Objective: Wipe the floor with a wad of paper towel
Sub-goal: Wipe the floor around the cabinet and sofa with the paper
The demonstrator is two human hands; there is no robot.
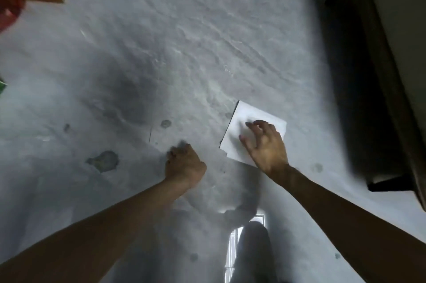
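The paper towel (249,130) lies flat on the gray floor (184,40), to the right, and the right hand (265,144) sits over its near corner with its fingers spread and bent, likely so it can press the towel down and push it. The left hand (184,165) is a closed fist resting on the floor just left of the towel, probably to hold the person up. Wet-looking spots (105,160) sit to the left, well apart from the towel, not yet wiped.

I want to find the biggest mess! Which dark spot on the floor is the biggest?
The wide dark smudge on the floor, up and left of the left hand. It is far broader than the small blotch and the tiny round spot.
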